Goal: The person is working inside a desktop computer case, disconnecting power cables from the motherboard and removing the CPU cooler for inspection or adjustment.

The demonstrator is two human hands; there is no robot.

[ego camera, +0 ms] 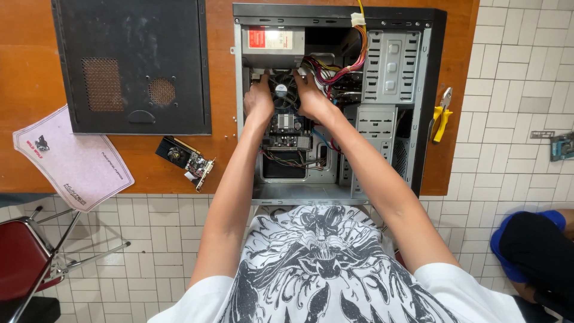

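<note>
1. Orange-brown wood forms the table (36,72) in the head view, and an open desktop computer case (427,90) lies on its side on it, the inside facing up.
2. Both bare arms reach into the case from the bottom of the frame. The left hand (258,98) rests on the left edge of the CPU cooler fan (283,91), and the right hand (311,96) on its right edge, so the black fan sits between the two hands.
3. The hands are apart, fingers curled down beside the fan; whether they are clamped on it or only touching it I cannot tell, since the fingertips are hidden.
4. The fan sits on the motherboard (287,128), just below the grey power supply (272,45) with its red label in the upper left corner of the case.
5. A bundle of red, yellow and black cables (335,66) runs from the power supply toward the metal drive cage (391,60) on the right.
6. The removed black side panel (134,63) lies flat on the table to the left of the case, with two perforated vent patches.
7. A graphics card (185,157) lies on the table below the panel, near the table's front edge.
8. A pale pink mouse pad (75,158) overhangs the left front corner of the table.
9. Yellow-handled pliers (441,113) rest on the table just right of the case.
10. A red chair (24,257) with a metal frame stands on the white tiled floor (520,72) at lower left.
</note>
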